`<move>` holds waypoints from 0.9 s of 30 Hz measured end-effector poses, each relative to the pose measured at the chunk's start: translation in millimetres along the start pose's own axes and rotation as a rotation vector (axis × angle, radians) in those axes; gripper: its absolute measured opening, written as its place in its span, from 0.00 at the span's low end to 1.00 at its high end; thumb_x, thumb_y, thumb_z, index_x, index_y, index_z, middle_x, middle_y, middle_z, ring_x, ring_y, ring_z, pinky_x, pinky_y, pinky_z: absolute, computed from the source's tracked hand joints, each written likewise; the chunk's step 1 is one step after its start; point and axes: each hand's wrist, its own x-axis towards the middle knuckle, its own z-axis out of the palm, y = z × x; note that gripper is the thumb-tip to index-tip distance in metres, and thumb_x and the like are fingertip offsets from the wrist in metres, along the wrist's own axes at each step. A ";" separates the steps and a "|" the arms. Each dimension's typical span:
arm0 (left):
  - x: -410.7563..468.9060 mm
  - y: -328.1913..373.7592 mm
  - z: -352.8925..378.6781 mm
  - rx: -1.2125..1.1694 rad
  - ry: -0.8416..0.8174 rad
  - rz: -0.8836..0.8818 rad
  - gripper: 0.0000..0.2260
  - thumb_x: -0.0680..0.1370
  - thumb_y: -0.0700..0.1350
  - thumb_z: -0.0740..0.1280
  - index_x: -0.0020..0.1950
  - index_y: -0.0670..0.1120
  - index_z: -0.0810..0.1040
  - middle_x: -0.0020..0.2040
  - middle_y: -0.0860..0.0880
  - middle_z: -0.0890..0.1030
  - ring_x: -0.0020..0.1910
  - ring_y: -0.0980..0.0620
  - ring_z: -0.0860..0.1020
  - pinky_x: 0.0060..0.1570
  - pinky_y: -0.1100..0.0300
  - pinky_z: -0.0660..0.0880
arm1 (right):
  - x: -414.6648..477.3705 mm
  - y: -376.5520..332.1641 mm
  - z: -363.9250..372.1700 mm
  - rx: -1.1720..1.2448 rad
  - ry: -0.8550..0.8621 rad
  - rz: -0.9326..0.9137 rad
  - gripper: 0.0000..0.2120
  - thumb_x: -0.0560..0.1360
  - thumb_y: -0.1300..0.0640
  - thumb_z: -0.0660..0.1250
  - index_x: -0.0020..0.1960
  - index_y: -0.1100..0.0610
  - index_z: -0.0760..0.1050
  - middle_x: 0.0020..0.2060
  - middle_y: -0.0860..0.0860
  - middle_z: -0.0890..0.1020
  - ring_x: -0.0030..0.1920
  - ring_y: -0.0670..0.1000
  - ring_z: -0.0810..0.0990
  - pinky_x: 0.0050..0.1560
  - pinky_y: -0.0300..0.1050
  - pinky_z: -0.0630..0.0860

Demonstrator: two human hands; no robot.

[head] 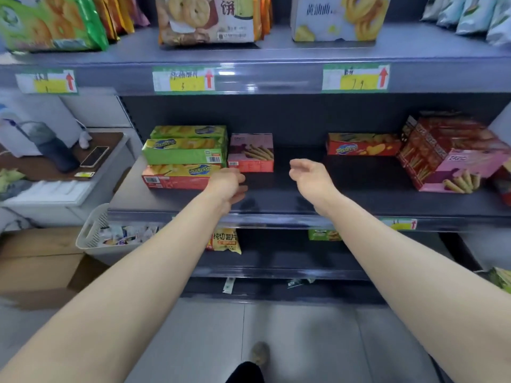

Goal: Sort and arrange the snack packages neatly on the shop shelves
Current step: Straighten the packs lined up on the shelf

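Snack boxes, middle shelf (276, 194)
Two green boxes (184, 152) lie on a red box (177, 176), a pink box (250, 153) just beside; another red carton (363, 145) lies apart, seemingly flat.

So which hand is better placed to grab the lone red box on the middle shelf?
Probably the right hand. It hovers open just left of the red box, while the left hand is farther off, by the stacked boxes.

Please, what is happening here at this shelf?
A person is arranging snack boxes on the middle shelf. The left hand is by the right end of the red box at the bottom of the left stack; blur hides whether it touches. The right hand hangs open over a bare part of the shelf, holding nothing.
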 end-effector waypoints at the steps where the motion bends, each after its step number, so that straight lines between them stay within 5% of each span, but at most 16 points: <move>1: 11.7 -2.2 1.7 -0.003 0.007 0.007 0.14 0.79 0.34 0.58 0.63 0.44 0.70 0.48 0.46 0.75 0.46 0.48 0.76 0.46 0.56 0.74 | 7.7 4.2 2.4 -0.002 0.002 0.015 0.18 0.80 0.61 0.59 0.70 0.57 0.69 0.66 0.51 0.73 0.63 0.47 0.71 0.59 0.36 0.63; 5: 59.3 -8.1 6.6 0.050 0.040 0.011 0.12 0.78 0.35 0.60 0.61 0.43 0.71 0.44 0.47 0.73 0.45 0.49 0.72 0.48 0.54 0.73 | 42.9 14.6 14.1 0.008 -0.007 0.066 0.20 0.80 0.58 0.61 0.71 0.59 0.67 0.68 0.53 0.72 0.68 0.50 0.69 0.60 0.36 0.63; 9: 100.1 -12.4 10.7 0.108 0.123 0.017 0.06 0.77 0.35 0.62 0.46 0.45 0.73 0.39 0.49 0.74 0.37 0.53 0.70 0.41 0.58 0.69 | 79.4 22.8 30.7 0.008 -0.032 0.124 0.23 0.80 0.56 0.60 0.73 0.59 0.64 0.71 0.53 0.69 0.70 0.51 0.67 0.63 0.38 0.62; 12: 127.3 -19.9 13.2 0.151 0.124 0.037 0.10 0.77 0.36 0.62 0.56 0.44 0.74 0.47 0.48 0.75 0.48 0.50 0.70 0.52 0.56 0.69 | 101.6 34.2 45.5 0.030 -0.050 0.164 0.24 0.80 0.55 0.61 0.74 0.60 0.62 0.72 0.53 0.67 0.71 0.52 0.65 0.64 0.38 0.61; 15: 148.0 -28.7 18.2 0.178 0.090 0.053 0.09 0.77 0.35 0.60 0.50 0.49 0.71 0.46 0.50 0.74 0.50 0.50 0.69 0.51 0.57 0.66 | 120.6 46.9 57.4 0.059 -0.032 0.196 0.25 0.80 0.54 0.61 0.74 0.59 0.61 0.72 0.54 0.67 0.71 0.52 0.66 0.60 0.37 0.61; 20: 172.4 -38.1 23.5 0.240 0.068 0.100 0.18 0.76 0.35 0.59 0.66 0.44 0.68 0.61 0.41 0.77 0.58 0.45 0.75 0.53 0.56 0.70 | 148.0 66.1 70.4 0.049 -0.009 0.206 0.27 0.80 0.53 0.60 0.75 0.59 0.58 0.73 0.53 0.64 0.71 0.52 0.65 0.57 0.36 0.61; 23: 185.2 -40.4 26.2 0.233 0.153 0.125 0.21 0.76 0.37 0.60 0.69 0.43 0.65 0.65 0.40 0.74 0.65 0.41 0.72 0.65 0.46 0.70 | 163.1 71.0 77.2 0.057 0.008 0.215 0.29 0.80 0.52 0.59 0.77 0.57 0.54 0.75 0.53 0.60 0.73 0.53 0.62 0.64 0.39 0.61; 27: 197.4 -41.0 32.5 0.170 0.241 0.107 0.24 0.75 0.38 0.62 0.71 0.44 0.61 0.68 0.43 0.70 0.66 0.42 0.71 0.65 0.45 0.70 | 176.2 69.8 84.0 0.080 -0.008 0.220 0.29 0.80 0.50 0.58 0.77 0.55 0.51 0.75 0.52 0.60 0.74 0.53 0.61 0.69 0.44 0.60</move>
